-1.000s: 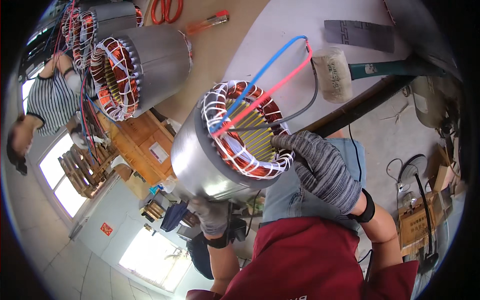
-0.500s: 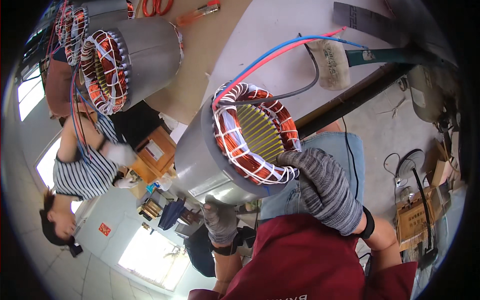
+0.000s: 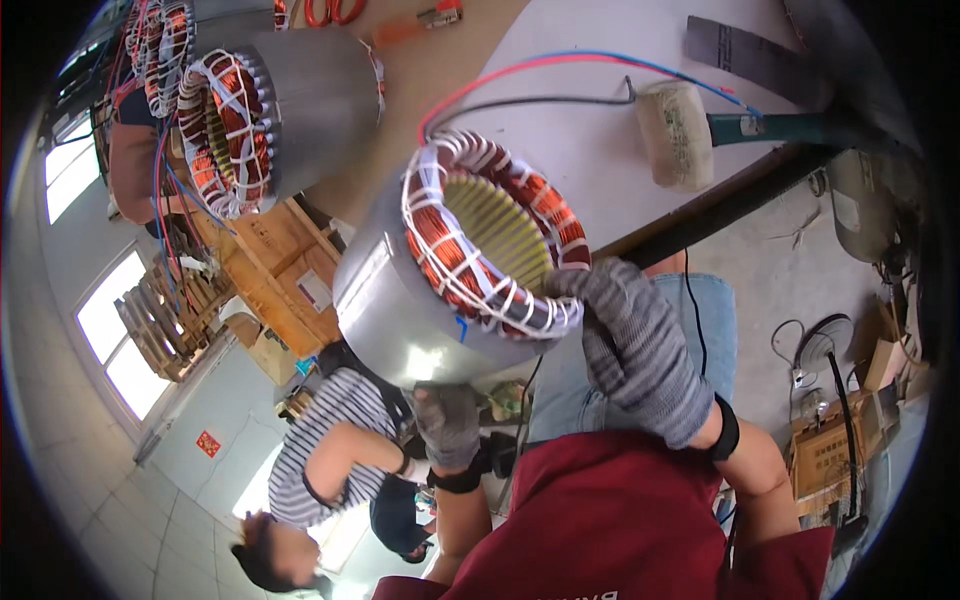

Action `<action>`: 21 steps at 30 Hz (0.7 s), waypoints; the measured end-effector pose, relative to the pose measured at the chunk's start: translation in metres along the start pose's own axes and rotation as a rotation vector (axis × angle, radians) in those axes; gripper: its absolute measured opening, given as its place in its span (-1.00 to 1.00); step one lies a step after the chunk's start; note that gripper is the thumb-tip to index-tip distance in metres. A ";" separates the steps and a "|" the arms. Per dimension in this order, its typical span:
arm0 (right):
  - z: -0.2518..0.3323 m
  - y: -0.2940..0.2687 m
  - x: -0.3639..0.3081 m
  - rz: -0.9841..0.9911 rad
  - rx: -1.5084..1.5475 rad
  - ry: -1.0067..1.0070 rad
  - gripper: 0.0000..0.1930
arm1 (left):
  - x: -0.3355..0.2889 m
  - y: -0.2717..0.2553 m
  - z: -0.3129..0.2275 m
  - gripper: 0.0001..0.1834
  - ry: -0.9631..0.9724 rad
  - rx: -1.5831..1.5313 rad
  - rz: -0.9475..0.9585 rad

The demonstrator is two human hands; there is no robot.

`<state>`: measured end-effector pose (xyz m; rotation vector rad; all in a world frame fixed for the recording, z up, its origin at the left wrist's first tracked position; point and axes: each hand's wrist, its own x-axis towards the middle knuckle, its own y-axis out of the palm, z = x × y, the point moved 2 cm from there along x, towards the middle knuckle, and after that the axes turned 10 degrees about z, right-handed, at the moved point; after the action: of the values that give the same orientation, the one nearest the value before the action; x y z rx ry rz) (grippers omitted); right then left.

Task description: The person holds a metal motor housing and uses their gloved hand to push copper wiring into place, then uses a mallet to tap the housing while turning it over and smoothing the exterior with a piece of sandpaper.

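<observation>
A motor stator with a smooth grey metal shell lies tilted at the table edge. Its end winding of copper wire is laced with white cord, and yellow slot strips line the bore. My right hand, in a grey knitted glove, is closed over the winding's near right rim, fingertips at the bore. Against the shell's lower side, my left hand, also gloved, grips from below; part of its fingers is hidden. Red, blue and black lead wires run from the winding's top toward the right.
A pale-headed mallet with a green handle lies on the table, near a dark grey strip. Another stator stands at the upper left, near red-handled scissors. A co-worker in a striped shirt is at the lower left.
The stator has turned in my hands and shifted slightly left, bringing a blue mark on its shell into clearer view. Its lead wires have swung. The co-worker has moved to the right in view.
</observation>
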<state>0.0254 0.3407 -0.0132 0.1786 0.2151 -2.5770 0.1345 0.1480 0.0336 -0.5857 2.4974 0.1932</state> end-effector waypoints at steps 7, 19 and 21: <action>0.018 -0.010 -0.012 0.141 -0.016 0.083 -0.64 | -0.017 -0.015 0.002 -0.22 -0.064 -0.110 -0.098; 0.011 -0.012 -0.016 0.227 -0.056 0.066 -0.58 | -0.028 -0.022 0.029 -0.22 -0.036 -0.022 0.015; 0.011 -0.008 -0.017 0.129 -0.029 0.051 -0.58 | -0.032 -0.021 0.027 -0.22 -0.044 -0.027 0.000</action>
<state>0.0345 0.3543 0.0019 0.2392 0.2517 -2.4422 0.1810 0.1479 0.0290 -0.5859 2.4557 0.2384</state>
